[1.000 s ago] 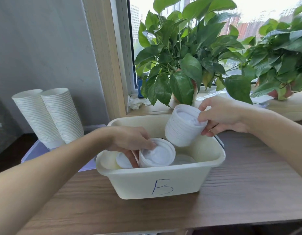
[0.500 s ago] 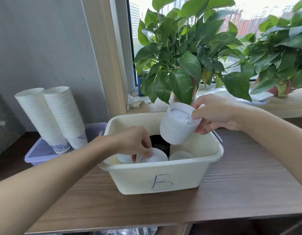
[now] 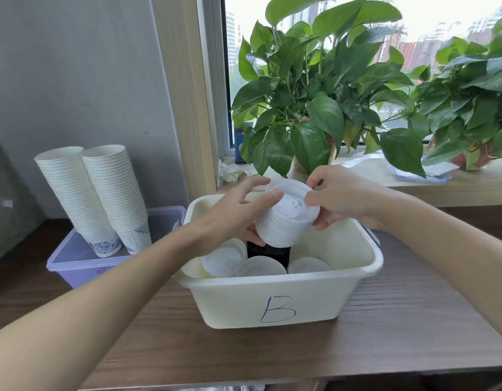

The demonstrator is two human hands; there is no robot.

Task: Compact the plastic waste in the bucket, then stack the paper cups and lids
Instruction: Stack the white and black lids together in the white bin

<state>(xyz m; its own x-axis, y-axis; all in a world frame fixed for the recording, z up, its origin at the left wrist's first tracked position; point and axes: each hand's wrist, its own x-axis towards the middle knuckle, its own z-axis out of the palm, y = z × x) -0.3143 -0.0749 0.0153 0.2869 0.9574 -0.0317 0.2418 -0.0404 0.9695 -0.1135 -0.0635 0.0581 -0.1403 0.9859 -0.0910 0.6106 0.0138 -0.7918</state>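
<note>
While both hands grip it, the lid stack (image 3: 286, 218) sits tilted above the bin (image 3: 272, 300).
Left hand (image 3: 233, 218) and right hand (image 3: 343, 198) curl around its sides; loose lids (image 3: 261, 266) lie below, cup stacks (image 3: 94, 193) well left on the surface (image 3: 385, 348).

Left hand (image 3: 230, 218) rose (from bin) to lid stack (image 3: 286, 218).

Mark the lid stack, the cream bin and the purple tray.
lid stack (image 3: 283, 230), head view, ribbed side.
cream bin (image 3: 314, 280), head view, front rim.
purple tray (image 3: 75, 252), head view, bare lid surface.
</note>
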